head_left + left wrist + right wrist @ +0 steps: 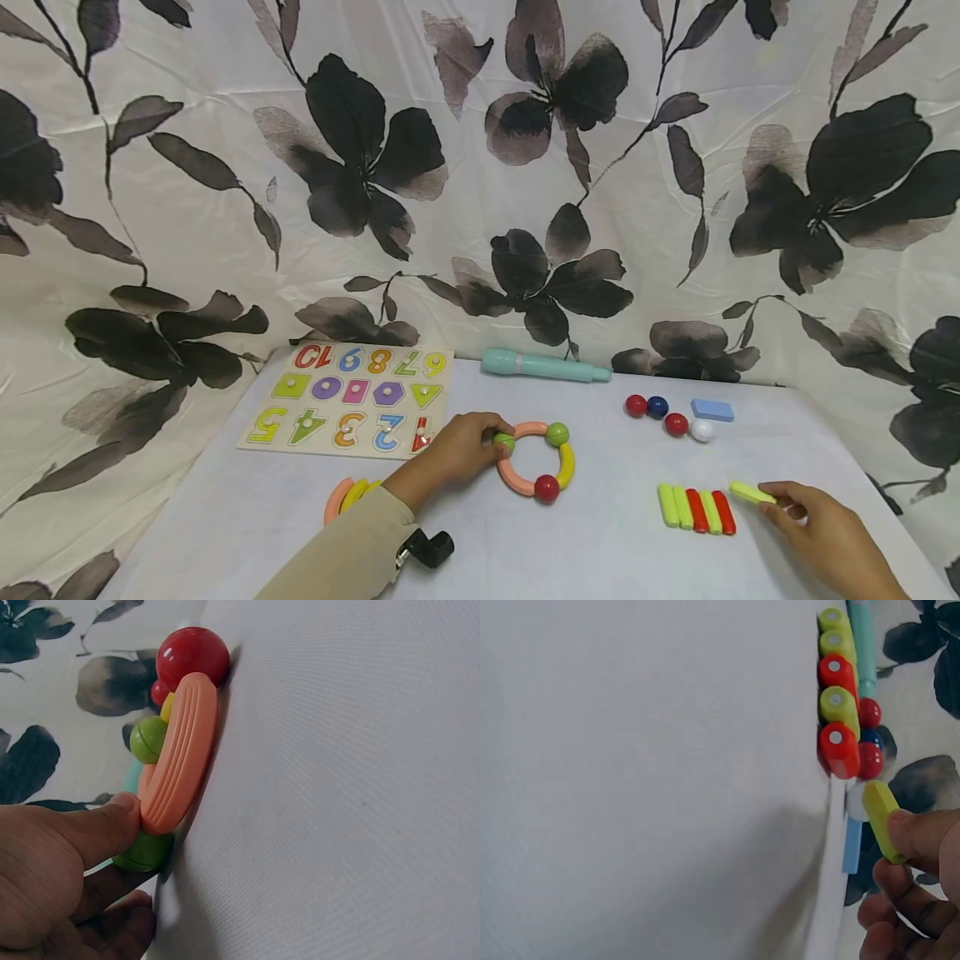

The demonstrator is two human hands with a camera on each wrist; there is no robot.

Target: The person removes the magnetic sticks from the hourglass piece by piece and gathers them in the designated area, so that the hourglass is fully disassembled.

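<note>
My left hand [468, 448] pinches the green ball [147, 853] at the left side of a ring built from curved orange and yellow pieces with green and red balls [547, 488]. The ring lies on the white-covered table. In the right wrist view, my right hand [922, 877] holds a yellow-green stick [883, 819] between thumb and fingers. That stick is just right of a row of several yellow-green and red sticks [697, 509], their ends marked with pale discs in the right wrist view.
A number and shape puzzle board [330, 402] lies at the back left, with curved pieces [339, 500] partly behind my left forearm. A teal tube [546, 367] lies at the back. Red, blue and white balls [677, 425] sit beside a blue block [712, 409].
</note>
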